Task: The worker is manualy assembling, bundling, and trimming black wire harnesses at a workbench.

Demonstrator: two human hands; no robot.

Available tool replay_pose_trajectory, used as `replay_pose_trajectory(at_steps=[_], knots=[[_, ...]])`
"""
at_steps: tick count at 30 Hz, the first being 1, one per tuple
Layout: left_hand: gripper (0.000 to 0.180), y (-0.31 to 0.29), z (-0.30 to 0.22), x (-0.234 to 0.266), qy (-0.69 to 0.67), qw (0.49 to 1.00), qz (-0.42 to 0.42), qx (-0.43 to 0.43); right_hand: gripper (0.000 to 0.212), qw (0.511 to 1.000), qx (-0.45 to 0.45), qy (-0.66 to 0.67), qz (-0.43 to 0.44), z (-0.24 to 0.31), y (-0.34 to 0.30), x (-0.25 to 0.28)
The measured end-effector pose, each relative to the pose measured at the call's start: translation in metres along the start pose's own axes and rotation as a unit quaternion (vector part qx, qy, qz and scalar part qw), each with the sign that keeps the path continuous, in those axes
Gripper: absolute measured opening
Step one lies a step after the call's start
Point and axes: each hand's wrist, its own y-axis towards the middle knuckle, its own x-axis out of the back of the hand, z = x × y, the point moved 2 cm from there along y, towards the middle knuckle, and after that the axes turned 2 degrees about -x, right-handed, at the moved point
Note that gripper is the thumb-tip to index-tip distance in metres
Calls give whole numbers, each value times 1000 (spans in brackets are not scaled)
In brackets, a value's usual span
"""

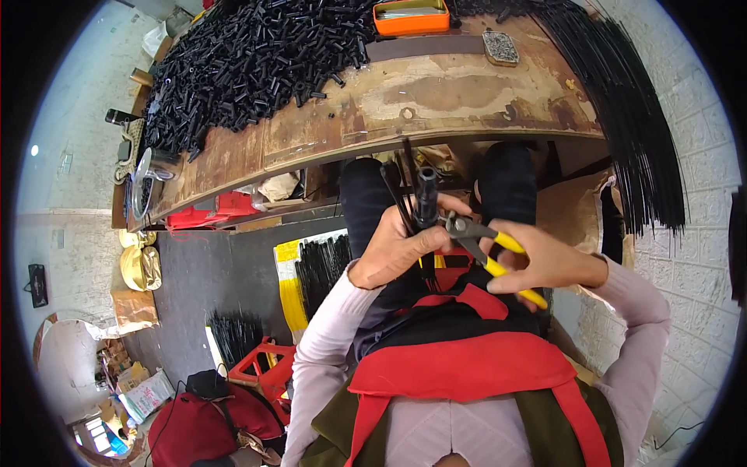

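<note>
Over my lap, my left hand is closed around a dark cylindrical tube fitting, whose hollow end points up. Several thin black rods run beside it through the same grip. My right hand grips yellow-handled pliers from the right. The dark jaws reach the left hand's fingers at the side of the fitting. Whether the jaws bite on anything is too small to tell. My right fingers are slightly blurred.
A wooden bench ahead carries a heap of black tubes, an orange box and a small tray of metal bits. Long black rods overhang its right end. Bundled rods, a red stool and a red bag are left.
</note>
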Motion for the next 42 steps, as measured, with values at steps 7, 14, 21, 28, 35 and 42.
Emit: replay_pose_trajectory(at_steps=[7,14,21,28,35,42], knots=[[46,7,-2,-6,53,992,-94,-57,54,589,329,-612,-412,17,-12,13],[50,3,8,2,5,998,-29,-56,40,993,84,-53,-58,-1,4,1],[48,2,-1,-4,-3,996,-65,-57,54,589,317,-620,-409,8,-6,10],[43,1,5,0,20,996,-54,-64,48,955,159,-204,-143,-1,-1,8],[33,-4,5,-2,-2,998,-44,-51,34,922,143,-287,-216,3,2,6],[25,-9,7,-2,-9,996,-62,-59,25,933,172,-254,-188,0,5,0]])
